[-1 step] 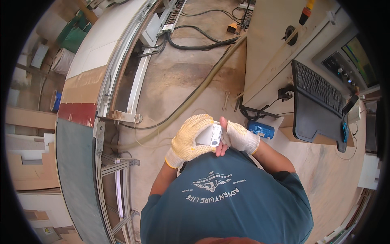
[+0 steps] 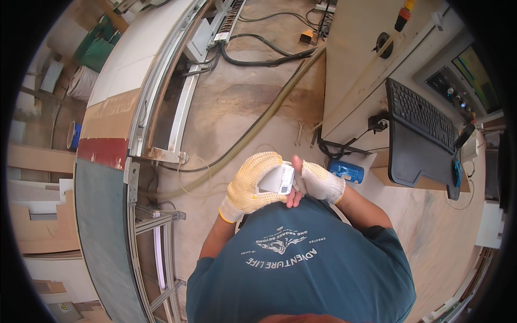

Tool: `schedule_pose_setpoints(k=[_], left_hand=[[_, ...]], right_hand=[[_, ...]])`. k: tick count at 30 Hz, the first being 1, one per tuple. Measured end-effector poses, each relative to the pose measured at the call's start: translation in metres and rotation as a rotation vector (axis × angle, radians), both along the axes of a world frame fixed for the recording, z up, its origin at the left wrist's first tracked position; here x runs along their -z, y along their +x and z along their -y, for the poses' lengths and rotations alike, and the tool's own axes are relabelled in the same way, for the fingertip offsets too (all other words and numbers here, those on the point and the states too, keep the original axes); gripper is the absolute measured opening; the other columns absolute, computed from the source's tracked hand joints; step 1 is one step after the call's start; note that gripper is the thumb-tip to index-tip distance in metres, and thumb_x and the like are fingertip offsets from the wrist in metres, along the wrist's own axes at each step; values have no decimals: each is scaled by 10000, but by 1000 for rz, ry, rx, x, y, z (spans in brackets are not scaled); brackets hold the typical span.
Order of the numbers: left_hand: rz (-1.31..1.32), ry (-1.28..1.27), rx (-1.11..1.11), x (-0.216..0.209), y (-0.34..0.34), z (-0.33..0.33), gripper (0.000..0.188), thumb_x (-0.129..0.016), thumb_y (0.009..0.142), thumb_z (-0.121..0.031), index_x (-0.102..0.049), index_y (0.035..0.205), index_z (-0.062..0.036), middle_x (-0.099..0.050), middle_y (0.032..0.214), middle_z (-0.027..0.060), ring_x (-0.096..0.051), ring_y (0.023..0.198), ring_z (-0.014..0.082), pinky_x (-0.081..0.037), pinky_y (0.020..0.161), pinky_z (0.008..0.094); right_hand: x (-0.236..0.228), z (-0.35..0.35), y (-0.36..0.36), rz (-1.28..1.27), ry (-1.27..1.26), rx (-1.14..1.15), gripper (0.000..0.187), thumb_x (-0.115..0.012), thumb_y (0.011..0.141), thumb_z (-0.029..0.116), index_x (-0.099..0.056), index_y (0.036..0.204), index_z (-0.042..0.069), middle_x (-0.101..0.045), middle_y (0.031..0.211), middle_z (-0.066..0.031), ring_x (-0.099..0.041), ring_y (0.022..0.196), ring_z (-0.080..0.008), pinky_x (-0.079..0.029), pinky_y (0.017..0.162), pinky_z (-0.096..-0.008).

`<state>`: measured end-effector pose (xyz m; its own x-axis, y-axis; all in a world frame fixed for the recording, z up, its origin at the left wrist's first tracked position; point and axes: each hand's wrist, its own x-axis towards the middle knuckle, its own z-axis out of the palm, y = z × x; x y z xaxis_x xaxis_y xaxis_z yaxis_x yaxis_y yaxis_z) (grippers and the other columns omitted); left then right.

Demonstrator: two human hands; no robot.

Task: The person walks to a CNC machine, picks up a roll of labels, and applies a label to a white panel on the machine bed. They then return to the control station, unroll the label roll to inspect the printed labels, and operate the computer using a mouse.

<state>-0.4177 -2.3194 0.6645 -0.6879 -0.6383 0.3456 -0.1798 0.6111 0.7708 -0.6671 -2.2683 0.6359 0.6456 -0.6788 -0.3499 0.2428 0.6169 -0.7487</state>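
My left hand [image 2: 250, 183], in a cream knitted glove with yellow dots, is wrapped round a small white box [image 2: 272, 181]. The end of the box that faces right carries a printed label [image 2: 286, 179]. My right hand [image 2: 319, 182] wears a similar glove whose thumb and fingertips are bare. Its thumb is by the upper corner of the labelled end and its fingertips are by the lower corner, so it grips that end. Both hands are just in front of my dark teal shirt [image 2: 291, 280]. The far side of the box is hidden.
A long bench with boards [image 2: 105, 194] runs along the left. At right, a black keyboard [image 2: 421, 116] rests on a shelf beside a machine cabinet [image 2: 358, 81]. A blue canister [image 2: 346, 171], a wrench [image 2: 300, 133] and a thick hose [image 2: 269, 117] lie on the floor.
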Motion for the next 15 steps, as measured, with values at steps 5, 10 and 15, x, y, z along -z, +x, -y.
schedule_pose_setpoints(k=[5,10,15], left_hand=[[-136,195,-6,1,-9,-2,911,-1044,643,-293,-605,1401,-42,-642,1405,172,-598,1347,324,-451,1159,442],[-341,410,1,10,-27,-2,994,-1055,632,-257,-522,1450,-69,-597,1418,148,-583,1335,308,-451,1148,448],[-396,569,9,14,-31,-2,1024,-1065,644,-298,-505,1472,-77,-576,1426,109,-572,1343,257,-441,1159,427]], right_hand=[[-19,-7,-18,123,-174,8,848,-652,955,715,-573,1419,10,-734,1151,-171,-769,942,-243,-646,772,-344],[-32,-16,-13,-335,-716,267,988,-960,807,377,-444,1571,19,-669,1315,-139,-722,1063,-226,-617,878,-355],[-36,-19,-5,-453,-746,472,934,-982,768,255,-502,1538,34,-642,1336,-108,-677,1108,-211,-601,864,-354]])
